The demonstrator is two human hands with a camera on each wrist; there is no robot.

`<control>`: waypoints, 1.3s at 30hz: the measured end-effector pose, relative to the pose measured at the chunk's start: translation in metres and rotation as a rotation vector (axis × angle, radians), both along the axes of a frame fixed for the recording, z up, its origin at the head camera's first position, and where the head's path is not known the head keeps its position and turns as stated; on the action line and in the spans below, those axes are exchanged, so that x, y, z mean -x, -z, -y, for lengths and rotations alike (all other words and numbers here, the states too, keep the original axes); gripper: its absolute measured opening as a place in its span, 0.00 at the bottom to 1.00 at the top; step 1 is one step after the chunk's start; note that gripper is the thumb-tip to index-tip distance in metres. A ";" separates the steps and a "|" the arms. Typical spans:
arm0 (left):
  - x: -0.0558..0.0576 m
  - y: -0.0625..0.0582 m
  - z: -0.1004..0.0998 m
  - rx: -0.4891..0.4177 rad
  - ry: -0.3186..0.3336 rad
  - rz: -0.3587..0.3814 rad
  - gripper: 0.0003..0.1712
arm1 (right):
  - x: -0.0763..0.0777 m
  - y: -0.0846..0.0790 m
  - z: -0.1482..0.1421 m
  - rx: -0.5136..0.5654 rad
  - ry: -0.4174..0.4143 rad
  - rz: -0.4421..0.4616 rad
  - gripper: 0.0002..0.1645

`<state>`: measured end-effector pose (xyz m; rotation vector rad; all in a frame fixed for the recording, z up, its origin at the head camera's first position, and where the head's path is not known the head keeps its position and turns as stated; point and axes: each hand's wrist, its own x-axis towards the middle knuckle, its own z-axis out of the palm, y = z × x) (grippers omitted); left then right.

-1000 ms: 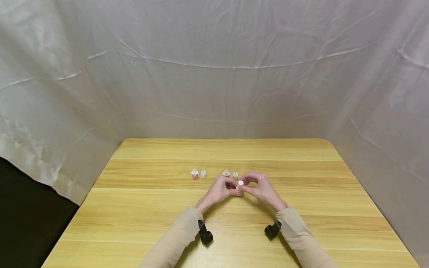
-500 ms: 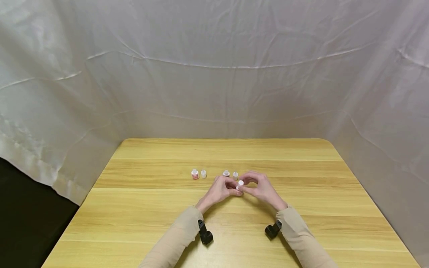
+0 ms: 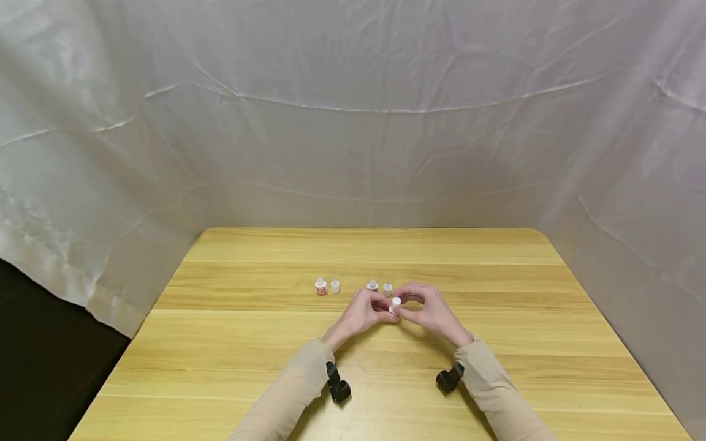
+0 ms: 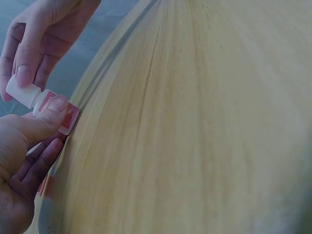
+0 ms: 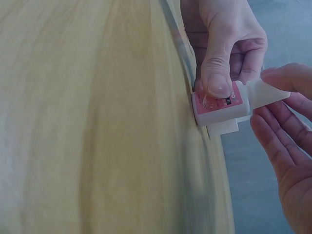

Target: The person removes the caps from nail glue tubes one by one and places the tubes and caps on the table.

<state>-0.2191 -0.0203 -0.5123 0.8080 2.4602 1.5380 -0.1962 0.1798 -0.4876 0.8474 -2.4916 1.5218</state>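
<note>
My left hand point(image 3: 363, 312) holds a small white glue-type bottle point(image 5: 233, 105) with a pink label point(image 4: 72, 117), thumb on its front and fingers behind. The bottle stands upright at the table surface. From the other side, my right hand point(image 3: 429, 307) pinches the white cap point(image 5: 265, 93) on top of it between thumb and fingers; the cap point(image 4: 22, 92) meets the bottle's shoulder in the left wrist view. Just beyond the left hand stands a second bottle point(image 3: 372, 285), its lower part hidden, with a small white cap point(image 3: 388, 290) beside it.
Farther left on the wooden table point(image 3: 248, 343) stand another pink-labelled bottle point(image 3: 321, 287), its pale nozzle uncovered, and a small white cap point(image 3: 335, 286). Pale curtains point(image 3: 353, 153) hang behind the table and along both sides. Small black cameras point(image 3: 339, 389) sit at both wrists.
</note>
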 end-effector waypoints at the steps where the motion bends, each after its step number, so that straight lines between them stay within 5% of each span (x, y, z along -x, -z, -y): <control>1: 0.000 0.000 0.000 0.002 0.000 0.000 0.11 | 0.000 0.000 0.000 -0.001 0.007 0.005 0.15; 7: 0.000 0.000 0.000 0.000 0.008 0.003 0.11 | -0.002 -0.001 0.001 -0.001 0.054 0.008 0.15; 17: 0.000 0.001 0.000 0.005 0.001 0.004 0.11 | -0.001 0.000 0.000 0.020 -0.006 0.018 0.15; 26: -0.001 0.000 0.000 -0.006 0.006 0.016 0.12 | -0.004 -0.003 0.004 -0.023 0.073 0.000 0.14; 39: 0.000 0.000 0.000 -0.003 -0.002 0.016 0.11 | -0.002 -0.003 0.002 -0.004 0.012 0.028 0.17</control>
